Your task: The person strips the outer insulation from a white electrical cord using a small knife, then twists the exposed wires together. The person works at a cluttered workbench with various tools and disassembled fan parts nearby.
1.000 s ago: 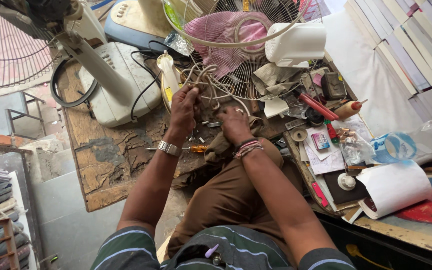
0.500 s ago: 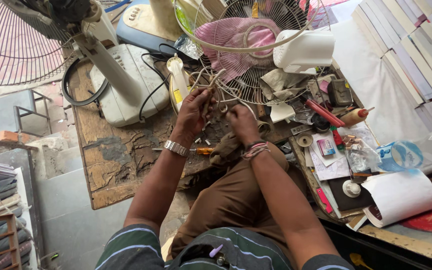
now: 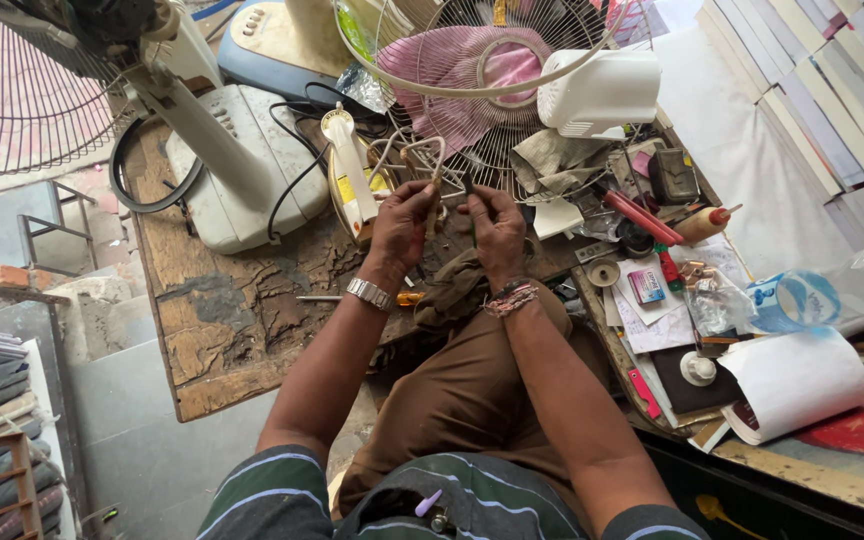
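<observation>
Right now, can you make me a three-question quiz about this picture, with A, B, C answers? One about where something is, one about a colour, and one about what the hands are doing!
1. Where is the screwdriver lying?
A. On the wooden board, beside the left wrist
B. Inside the fan cage
C. On the paper roll

2. What colour is the fan blade behind the wire guard?
A. Green
B. Pink
C. Black

3. What are the two hands doing?
A. Resting flat on the knees
B. Holding a cup
C. Raised together, pinching thin wires

Answers:
1. A: it lies on the worn wooden board, just by the watch.
2. B: pink shows through the wire guard.
3. C: the left hand and right hand are up side by side, fingers closed on the wires.
</observation>
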